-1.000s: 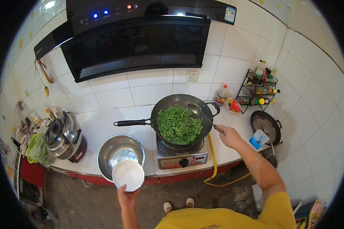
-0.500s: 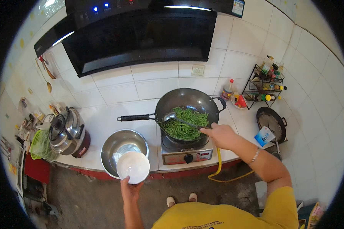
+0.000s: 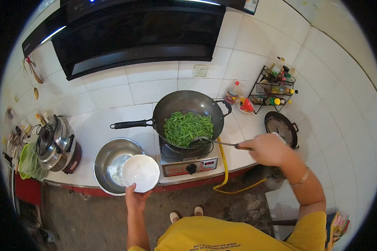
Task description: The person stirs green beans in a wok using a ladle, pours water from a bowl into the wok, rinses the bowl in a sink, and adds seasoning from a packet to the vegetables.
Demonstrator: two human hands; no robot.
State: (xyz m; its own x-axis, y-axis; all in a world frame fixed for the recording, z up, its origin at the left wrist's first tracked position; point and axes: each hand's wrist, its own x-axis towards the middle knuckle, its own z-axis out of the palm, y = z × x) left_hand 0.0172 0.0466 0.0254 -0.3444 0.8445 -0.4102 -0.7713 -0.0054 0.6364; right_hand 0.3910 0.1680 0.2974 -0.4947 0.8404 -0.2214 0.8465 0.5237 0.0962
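Note:
Cut green beans [image 3: 187, 126] lie heaped in a dark wok [image 3: 176, 100] on a small gas stove [image 3: 188, 166]. The bowl of a metal ladle [image 3: 226, 143] rests low among them, at the near right side. My right hand [image 3: 272, 149] is closed around the ladle's dark handle, to the right of the wok. With my left hand [image 3: 136, 198] I grip a white bowl [image 3: 141, 171] by its near rim. It looks empty and overlaps the near right part of a steel basin [image 3: 102, 165] on the counter.
At the left stands a steel pressure cooker [image 3: 56, 144] beside a green basket [image 3: 29, 161]. A second dark pan [image 3: 280, 127] and a spice rack [image 3: 272, 90] are on the right. A yellow hose [image 3: 223, 163] hangs past the counter edge. The black range hood [image 3: 138, 37] overhangs the back.
My right hand has drawn the ladle from the far left of the beans to the near right side of the wok. The whole view has shifted; the left hand still holds the bowl.

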